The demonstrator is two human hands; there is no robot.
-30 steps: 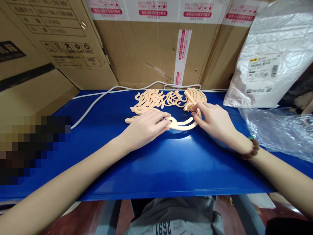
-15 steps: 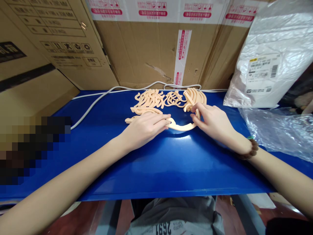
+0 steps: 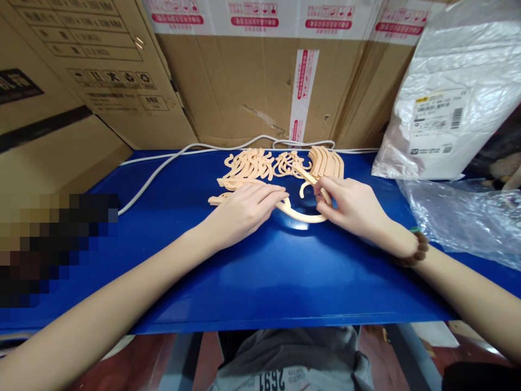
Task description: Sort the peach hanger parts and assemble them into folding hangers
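My left hand (image 3: pixel 247 213) lies with its fingers together over a beige plastic folding clothes hanger (image 3: pixel 303 217), gripping the left end of its curved arm; the part beneath the palm is hidden. My right hand (image 3: pixel 352 203) is closed on the hanger's right side between thumb and fingers. From that grip a straight arm piece points up and left, and a small hook (image 3: pixel 303 189) curls beside it. Just behind my left hand rest flat beige hanger pieces (image 3: pixel 226 184), and another beige piece (image 3: pixel 217 200) sticks out from under its wrist side.
At the back of the blue table (image 3: pixel 260 282) lie a heap of curved arms (image 3: pixel 252 163), several loose hooks (image 3: pixel 283 164) and a row of arms (image 3: pixel 331 163). A white cable (image 3: pixel 158 171) runs behind them. Cardboard boxes (image 3: pixel 244 81) stand behind, with a plastic mailer (image 3: pixel 439 108) at right.
My right hand has turned the held hanger parts, so the straight arm piece now points up-left and the hook shows. My left hand has shifted slightly to the right.
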